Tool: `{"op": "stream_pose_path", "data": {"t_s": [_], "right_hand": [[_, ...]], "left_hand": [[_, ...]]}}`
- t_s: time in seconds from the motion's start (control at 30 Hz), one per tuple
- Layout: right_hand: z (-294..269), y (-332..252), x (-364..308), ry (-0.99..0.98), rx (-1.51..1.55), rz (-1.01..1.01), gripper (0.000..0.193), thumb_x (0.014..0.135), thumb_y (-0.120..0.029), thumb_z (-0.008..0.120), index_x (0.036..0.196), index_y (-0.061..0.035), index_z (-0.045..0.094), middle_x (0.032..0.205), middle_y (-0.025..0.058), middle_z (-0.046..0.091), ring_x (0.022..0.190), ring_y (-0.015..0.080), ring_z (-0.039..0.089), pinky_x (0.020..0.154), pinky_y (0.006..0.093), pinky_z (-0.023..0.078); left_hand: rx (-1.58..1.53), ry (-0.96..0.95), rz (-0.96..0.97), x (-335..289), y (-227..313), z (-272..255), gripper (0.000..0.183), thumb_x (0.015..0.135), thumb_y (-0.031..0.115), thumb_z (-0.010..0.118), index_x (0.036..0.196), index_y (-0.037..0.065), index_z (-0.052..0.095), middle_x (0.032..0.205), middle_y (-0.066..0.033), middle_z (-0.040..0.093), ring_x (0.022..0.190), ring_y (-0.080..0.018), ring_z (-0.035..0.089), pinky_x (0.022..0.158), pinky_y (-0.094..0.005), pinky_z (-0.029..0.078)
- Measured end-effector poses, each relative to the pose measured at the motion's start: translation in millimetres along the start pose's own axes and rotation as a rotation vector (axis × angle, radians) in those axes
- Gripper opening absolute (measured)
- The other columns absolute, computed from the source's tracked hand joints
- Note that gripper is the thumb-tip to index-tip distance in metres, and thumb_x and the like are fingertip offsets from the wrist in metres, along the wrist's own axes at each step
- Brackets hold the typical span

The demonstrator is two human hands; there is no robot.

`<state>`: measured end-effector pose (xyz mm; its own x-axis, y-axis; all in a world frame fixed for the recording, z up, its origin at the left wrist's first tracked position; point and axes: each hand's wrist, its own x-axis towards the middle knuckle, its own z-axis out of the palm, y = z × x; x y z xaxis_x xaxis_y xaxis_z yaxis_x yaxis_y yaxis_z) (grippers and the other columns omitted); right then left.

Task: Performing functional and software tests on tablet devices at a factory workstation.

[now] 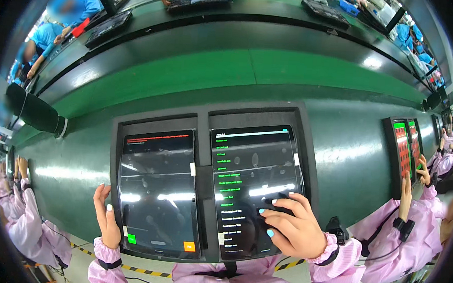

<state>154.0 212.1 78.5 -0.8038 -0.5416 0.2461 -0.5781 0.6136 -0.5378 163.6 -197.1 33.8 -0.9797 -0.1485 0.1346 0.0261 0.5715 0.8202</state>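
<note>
Two dark tablets lie side by side in a black foam tray (202,140) on the green bench. The left tablet (158,181) shows a nearly black screen with a red line on top and a green and an orange square at the bottom. A list in green and white lettering fills the right tablet (256,168). My left hand (108,220) is open at the tray's left edge, thumb and fingers apart, holding nothing. Over the lower right tablet my right hand (295,226) is open, fingers spread with tips at the screen; exact contact is unclear.
To the right, a co-worker's hand (406,198) is at another tray with red-and-green-screened tablets (403,151). A black cylindrical object (36,112) stands on the left. Beyond the bench runs a raised conveyor (242,29) bearing dark panels, with people in blue behind it.
</note>
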Motion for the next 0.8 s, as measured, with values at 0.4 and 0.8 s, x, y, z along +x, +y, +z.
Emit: {"op": "stream_pose_path", "data": {"t_s": [0.4,0.8], "right_hand": [[-9.1,11.2,-12.6,0.215,0.017,0.175,0.026,0.068,-0.007,0.060,0.094,-0.0054,0.058,0.105,0.0061,0.061,0.102,0.0279,0.049,0.095,0.0498,0.031],[10.2,45.9,-27.0,0.304,0.229,0.509,0.040,0.071,-0.001,0.059,0.110,0.0002,0.048,0.126,0.0221,0.036,0.113,0.0391,0.038,0.096,0.0426,0.033]], "left_hand": [[-0.007,-0.031,-0.031,-6.8,7.2,1.5,0.058,0.085,0.030,0.040,0.134,0.000,0.027,0.129,-0.0161,0.039,0.121,-0.0264,0.037,0.103,-0.0369,0.024],[0.070,0.013,-0.145,-10.1,-11.1,-16.6,0.057,0.087,0.032,0.035,0.133,-0.001,0.030,0.129,-0.0149,0.039,0.118,-0.0248,0.038,0.101,-0.0364,0.023]]}}
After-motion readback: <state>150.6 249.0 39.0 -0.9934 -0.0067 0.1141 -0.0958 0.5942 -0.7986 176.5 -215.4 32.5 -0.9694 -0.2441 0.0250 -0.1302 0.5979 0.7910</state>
